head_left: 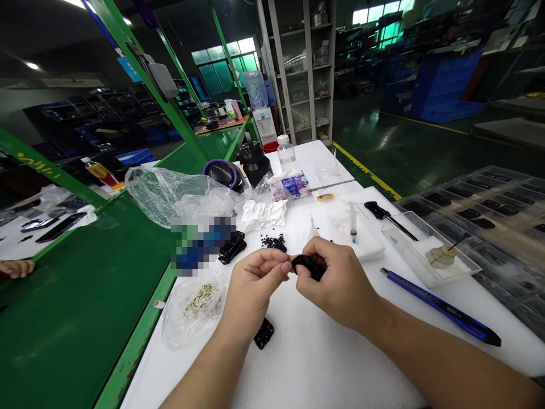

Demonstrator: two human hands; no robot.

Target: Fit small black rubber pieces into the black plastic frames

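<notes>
My right hand (pixel 340 287) is closed round a small black plastic part (pixel 314 268), its thumb pressed on the near side. Thumb and forefinger of my left hand (pixel 258 278) pinch together at the part's left end; whatever is between these fingertips is too small to make out. Just beyond the hands lies a heap of small black pieces (pixel 275 242). Another black moulded part (pixel 264 334) rests on the white table below my left wrist. Several more black parts (pixel 232 247) are stacked left of the heap.
A clear bag of small brass-coloured pieces (pixel 200 301) lies at left. On the right are a blue utility knife (pixel 443 309), a clear tray (pixel 460 270) holding a small jar, and a syringe (pixel 353 221). Tissues (pixel 264 213) and plastic wrap (pixel 170 193) lie behind. Another person's hand (pixel 17 268) shows far left.
</notes>
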